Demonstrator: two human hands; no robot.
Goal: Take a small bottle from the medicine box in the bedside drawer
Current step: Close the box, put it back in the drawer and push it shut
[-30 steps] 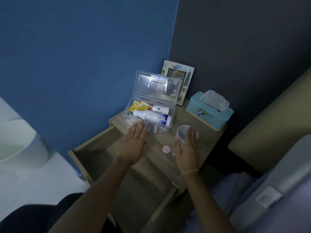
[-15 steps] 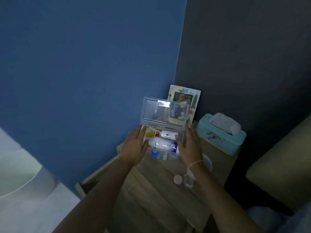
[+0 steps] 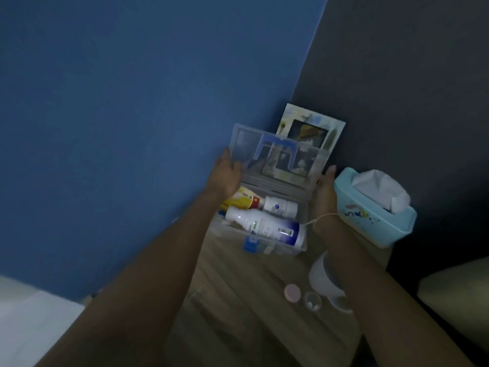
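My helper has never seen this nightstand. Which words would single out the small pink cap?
Start at the blue tissue box on the wooden nightstand, then come forward past the white cup. The pink cap lies left of a small clear bottle; it alone is pink.

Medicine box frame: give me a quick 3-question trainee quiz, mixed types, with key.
1. True or false: the clear lid of the medicine box is fully shut.
2. What stands right of the box? A) lamp B) tissue box C) clock
3. Fill in: both hands are on the two ends of the ____.

Key:
1. False. The lid stands raised, and bottles show inside, a large white bottle nearest the front.
2. B. The light-blue tissue box stands beside the right hand.
3. Lid. The left hand is at its left end, the right hand at its right end.
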